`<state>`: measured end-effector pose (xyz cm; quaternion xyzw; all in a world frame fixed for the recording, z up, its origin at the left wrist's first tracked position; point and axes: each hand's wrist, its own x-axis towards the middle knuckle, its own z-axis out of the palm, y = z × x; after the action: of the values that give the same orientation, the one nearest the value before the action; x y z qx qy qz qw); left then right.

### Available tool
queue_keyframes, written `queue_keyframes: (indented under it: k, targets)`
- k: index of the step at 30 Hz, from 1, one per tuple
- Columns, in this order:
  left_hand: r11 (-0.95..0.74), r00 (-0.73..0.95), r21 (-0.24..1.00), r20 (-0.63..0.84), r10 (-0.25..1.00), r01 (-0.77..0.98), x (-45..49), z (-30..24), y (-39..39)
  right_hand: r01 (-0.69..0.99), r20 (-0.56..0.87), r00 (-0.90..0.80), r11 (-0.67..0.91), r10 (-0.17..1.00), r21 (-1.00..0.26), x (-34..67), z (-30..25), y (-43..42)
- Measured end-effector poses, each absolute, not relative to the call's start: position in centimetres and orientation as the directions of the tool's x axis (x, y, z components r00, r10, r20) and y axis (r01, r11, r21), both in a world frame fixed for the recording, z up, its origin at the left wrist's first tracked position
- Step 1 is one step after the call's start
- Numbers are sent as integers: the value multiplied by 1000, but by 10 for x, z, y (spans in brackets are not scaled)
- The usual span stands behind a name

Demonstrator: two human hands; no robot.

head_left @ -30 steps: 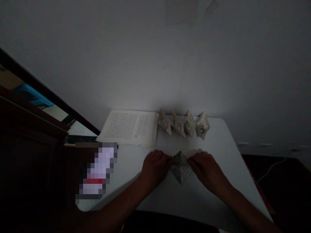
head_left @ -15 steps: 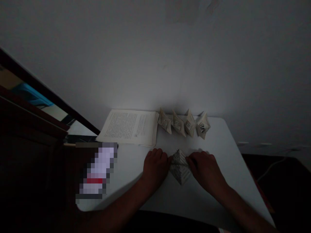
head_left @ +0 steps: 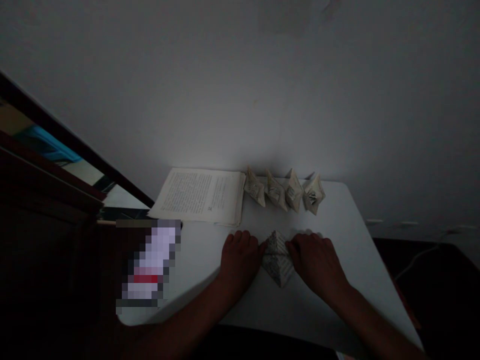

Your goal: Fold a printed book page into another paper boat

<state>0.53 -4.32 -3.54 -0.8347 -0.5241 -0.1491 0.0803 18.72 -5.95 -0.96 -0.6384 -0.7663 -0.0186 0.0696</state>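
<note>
Between my hands is a diamond-shaped piece of folded printed paper, with a crease or seam running across its middle. My left hand has its fingers curled and pinches the paper's left corner. At the right corner, my right hand grips with thumb and bent fingers. Both hands rest low over the white table. Behind them stand several folded paper boats in a row, made from similar printed paper.
A stack of printed pages lies at the table's back left, against the wall. A blurred-out phone-like object sits near the left edge. Dark wooden framing rises at the left, and a cable hangs beyond the right edge.
Hardly anything differs. The hands keep their hold on the paper's corners, and the seam across its middle looks slightly more parted.
</note>
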Motion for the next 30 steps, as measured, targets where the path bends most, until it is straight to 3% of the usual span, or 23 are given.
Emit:
queue_keyframes:
  k: [30]
  targets:
    - [-395,367,69,254,895,916,6,-32,-43,991,70,-131,133,989,-25,183,-6,-59]
